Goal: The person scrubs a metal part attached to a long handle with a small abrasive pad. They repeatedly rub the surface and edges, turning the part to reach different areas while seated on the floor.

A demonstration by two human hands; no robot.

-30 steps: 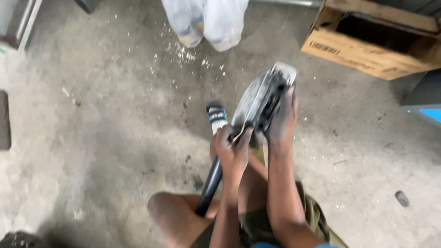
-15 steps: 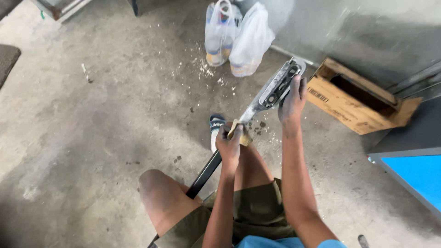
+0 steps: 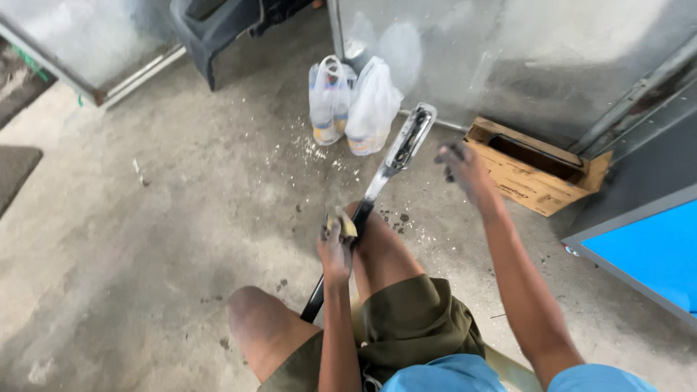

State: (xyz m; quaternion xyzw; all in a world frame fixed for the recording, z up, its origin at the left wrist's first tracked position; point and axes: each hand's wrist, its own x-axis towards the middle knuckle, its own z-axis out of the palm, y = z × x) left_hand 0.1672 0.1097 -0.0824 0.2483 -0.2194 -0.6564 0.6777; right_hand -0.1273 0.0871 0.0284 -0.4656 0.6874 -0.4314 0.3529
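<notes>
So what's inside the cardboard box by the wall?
The cardboard box is open on top; only a dark interior shows, no contents visible. Its near wall hides the bottom. The right hand hovers beside it.

A: What's the thing you've got there?

B: A long metal lever part (image 3: 396, 163). It has a silvery, channel-shaped upper end with dark grime in the slot, and it narrows to a black grip (image 3: 335, 265) at the lower end.

A: Pose?

B: It's tilted, with the silver end up and away from you and the black end down between your knees.

A: Anything else?

B: You're pinching a small yellowish scrap (image 3: 343, 220) against the shaft. It's too blurred to tell more.
</notes>
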